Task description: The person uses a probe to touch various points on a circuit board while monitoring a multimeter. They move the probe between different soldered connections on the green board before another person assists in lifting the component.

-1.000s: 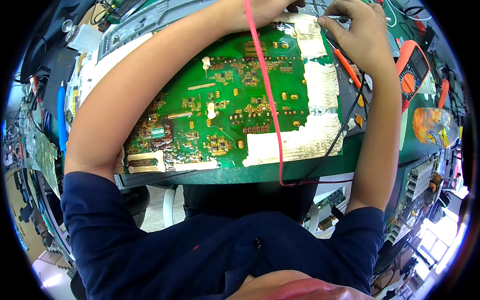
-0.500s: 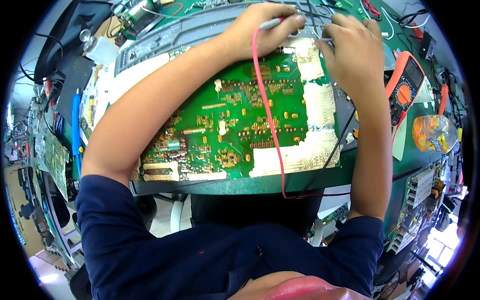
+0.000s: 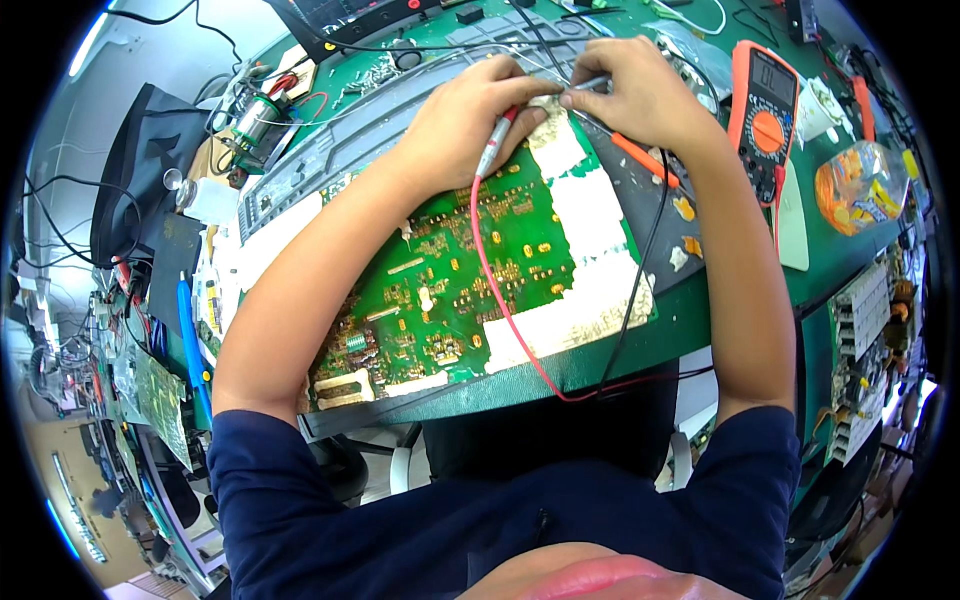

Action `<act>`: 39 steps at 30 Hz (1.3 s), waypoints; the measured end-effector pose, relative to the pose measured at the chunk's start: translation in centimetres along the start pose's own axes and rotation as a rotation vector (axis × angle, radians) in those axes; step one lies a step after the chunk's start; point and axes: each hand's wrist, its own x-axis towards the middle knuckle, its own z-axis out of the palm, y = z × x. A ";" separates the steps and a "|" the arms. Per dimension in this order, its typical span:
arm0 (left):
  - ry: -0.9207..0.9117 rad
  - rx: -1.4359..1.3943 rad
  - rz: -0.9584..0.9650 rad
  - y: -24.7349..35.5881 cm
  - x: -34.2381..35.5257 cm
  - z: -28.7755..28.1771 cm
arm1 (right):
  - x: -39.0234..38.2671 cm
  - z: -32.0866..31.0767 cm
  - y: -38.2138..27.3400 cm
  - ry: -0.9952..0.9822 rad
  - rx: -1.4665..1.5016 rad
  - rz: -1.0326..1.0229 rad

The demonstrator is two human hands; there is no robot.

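Two probes are pinched in the fingers: the left hand [image 3: 462, 120] grips the red probe [image 3: 495, 150], the right hand [image 3: 640, 95] a grey-tipped one [image 3: 590, 84], both tips at the far edge of the green circuit board [image 3: 470, 270]. The probes look light, stiff and slim, best held pen-like by the barrel; their leads trail limply to the orange meter [image 3: 765, 110] on the surface [image 3: 690, 320].

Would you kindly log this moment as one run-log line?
left hand: holds red probe on circuit board | right hand: holds black probe at same spot | multimeter: beside right forearm
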 end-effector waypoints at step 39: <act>0.304 -0.028 -0.258 -0.2 0.5 0.5 | 0.7 -2.9 -2.3 -0.117 0.203 0.257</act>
